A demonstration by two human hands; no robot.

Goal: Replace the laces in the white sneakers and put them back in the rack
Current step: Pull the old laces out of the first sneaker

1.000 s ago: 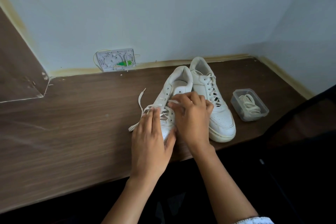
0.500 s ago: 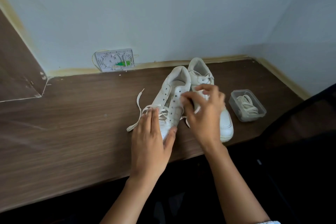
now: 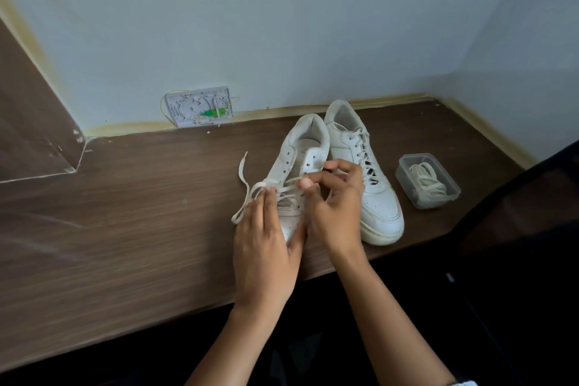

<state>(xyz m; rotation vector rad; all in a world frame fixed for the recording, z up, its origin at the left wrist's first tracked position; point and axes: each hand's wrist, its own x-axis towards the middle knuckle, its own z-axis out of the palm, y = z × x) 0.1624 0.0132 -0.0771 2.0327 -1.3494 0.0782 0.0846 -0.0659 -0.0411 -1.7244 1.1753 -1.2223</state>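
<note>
Fingers of right hand [image 3: 336, 210] pinch flat lace [image 3: 250, 189]; left hand [image 3: 266, 247] steadies sneaker [image 3: 300, 150].

Two sneakers [image 3: 363, 172], two hands [image 3: 266, 247], one container [image 3: 427, 180] (laces inside).

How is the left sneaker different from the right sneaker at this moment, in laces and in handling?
The left sneaker has its upper eyelets empty and a loose lace trailing onto the table; the right sneaker is laced to the top. The left hand rests on the left sneaker and the right hand pinches its lace; no hand holds the right sneaker. Both are white low-tops, toes towards the person.
</note>
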